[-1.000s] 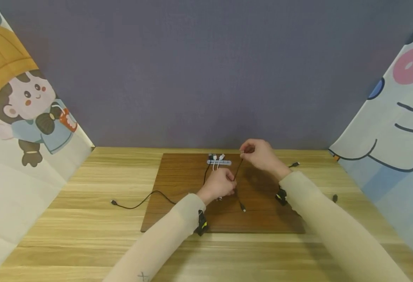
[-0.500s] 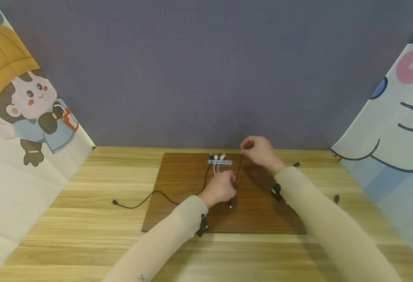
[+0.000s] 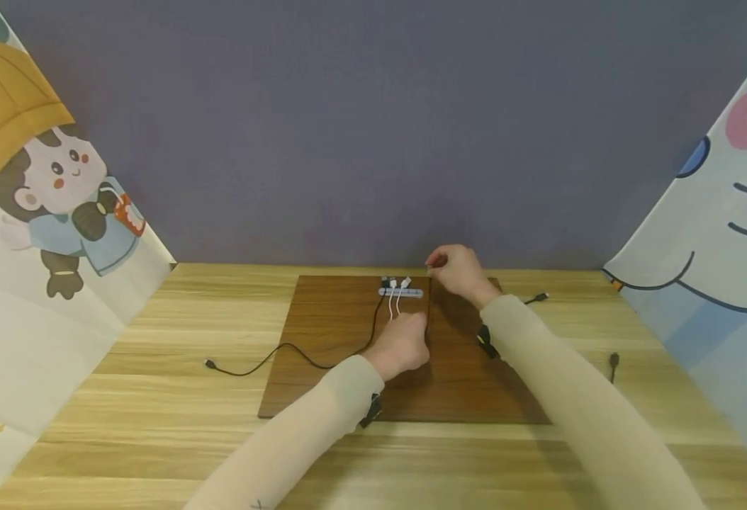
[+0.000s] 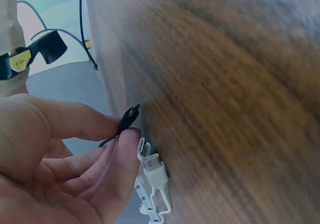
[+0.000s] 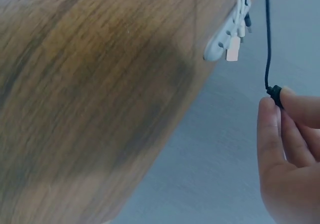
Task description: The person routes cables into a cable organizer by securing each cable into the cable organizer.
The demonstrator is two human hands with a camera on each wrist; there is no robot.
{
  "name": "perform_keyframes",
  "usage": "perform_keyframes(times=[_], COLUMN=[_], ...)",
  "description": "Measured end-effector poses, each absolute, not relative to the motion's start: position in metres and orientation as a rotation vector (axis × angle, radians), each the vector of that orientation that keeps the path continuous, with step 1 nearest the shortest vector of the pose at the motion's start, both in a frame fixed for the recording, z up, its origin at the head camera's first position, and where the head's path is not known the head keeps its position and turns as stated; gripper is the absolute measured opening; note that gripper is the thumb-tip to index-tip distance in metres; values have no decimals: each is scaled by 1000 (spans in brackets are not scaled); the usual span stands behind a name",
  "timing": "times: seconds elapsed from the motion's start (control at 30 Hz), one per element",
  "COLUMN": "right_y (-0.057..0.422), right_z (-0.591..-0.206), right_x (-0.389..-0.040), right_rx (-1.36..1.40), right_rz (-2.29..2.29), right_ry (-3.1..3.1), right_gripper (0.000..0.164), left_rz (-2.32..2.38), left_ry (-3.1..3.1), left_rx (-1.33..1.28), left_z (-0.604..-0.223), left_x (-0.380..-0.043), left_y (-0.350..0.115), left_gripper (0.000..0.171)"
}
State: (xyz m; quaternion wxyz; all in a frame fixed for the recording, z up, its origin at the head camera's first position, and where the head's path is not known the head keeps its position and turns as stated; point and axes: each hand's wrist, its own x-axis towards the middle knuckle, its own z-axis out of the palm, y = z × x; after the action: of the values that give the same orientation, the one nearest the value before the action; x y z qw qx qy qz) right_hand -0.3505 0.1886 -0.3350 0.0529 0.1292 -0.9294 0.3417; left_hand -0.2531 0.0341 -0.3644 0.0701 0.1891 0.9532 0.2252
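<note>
Where I watch through the wrist cameras, the left hand pinches one end of a thin black charging cable between thumb and fingers, a small metal-tipped plug poking past the fingertips. On the other side I see the right hand with thumb and fingertips closed on the cable's other plug, near the far edge of a dark wooden board. Between the hands the cable runs nearly straight above that board. Just left of the right hand, a pale cable-clip strip holds two white cables and a second black cable, which winds left onto the light wood table. Rightward, I make out two more black plugs on the tabletop.
</note>
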Motion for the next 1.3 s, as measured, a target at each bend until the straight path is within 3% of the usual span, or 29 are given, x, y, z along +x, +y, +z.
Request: perform_keyframes(times=[0.5, 0.97, 1.3], right_y=[177, 159, 155], right_z=[-360, -369, -374], right_x=[-368, -379, -386], right_rx=[348, 381, 286], right_rz=[1111, 1007, 940], right_ry=[-2858, -2880, -2957], right_gripper=[22, 15, 23], left_rz=[596, 530, 450], left_ry=[3007, 3004, 2993], left_rx=[606, 554, 531], left_z=[-369, -366, -368], left_x=[-254, -256, -259], left_y=[35, 36, 42], left_gripper=[8, 5, 5])
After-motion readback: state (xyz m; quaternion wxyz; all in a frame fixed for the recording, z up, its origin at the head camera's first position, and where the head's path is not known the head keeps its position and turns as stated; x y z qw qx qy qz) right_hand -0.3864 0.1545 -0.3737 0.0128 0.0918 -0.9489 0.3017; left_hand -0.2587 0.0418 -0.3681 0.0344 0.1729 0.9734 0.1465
